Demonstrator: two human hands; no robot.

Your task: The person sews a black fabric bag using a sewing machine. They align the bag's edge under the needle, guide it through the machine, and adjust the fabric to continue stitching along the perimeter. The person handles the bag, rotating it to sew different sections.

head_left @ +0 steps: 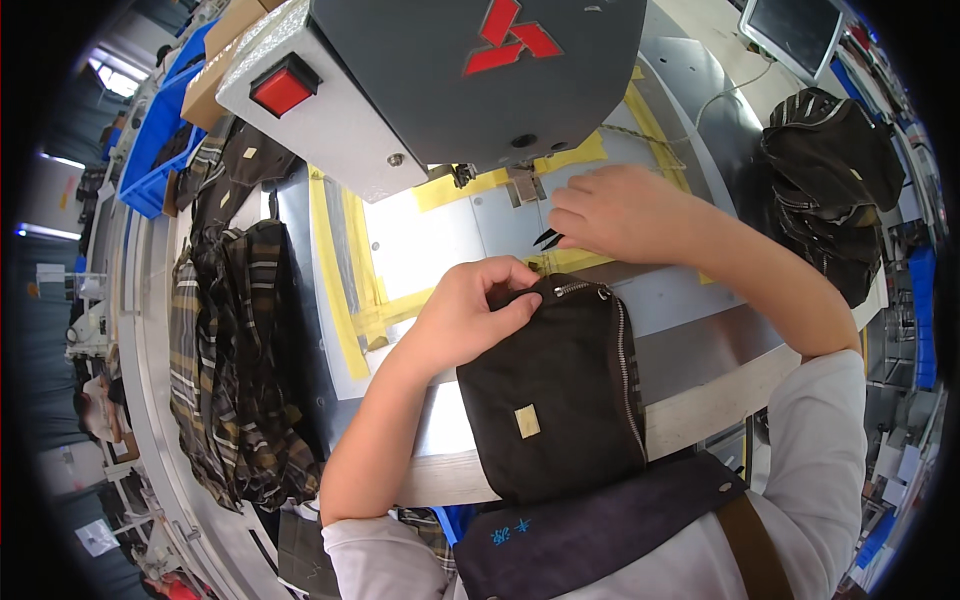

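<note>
My left hand [474,308] is closed on the far edge of a dark brown cloth piece [550,400], thumb on top. A metal zipper [627,365] curves along the cloth's right side, and a small cream patch [527,421] sits on its face. The cloth hangs over the table's front edge toward my body. Just beyond its far edge, my right hand [625,215] is closed around a small black two-pointed tool [546,238], which looks like thread snips; most of it is hidden in my fingers. Its tips point left, apart from the cloth.
A grey sewing machine head [490,80] with a red switch [285,88] overhangs the metal plate, which is edged with yellow tape [345,290]. Plaid and dark garments [235,360] lie at the left, more dark garments [830,180] at the right. A blue bin [150,165] stands far left.
</note>
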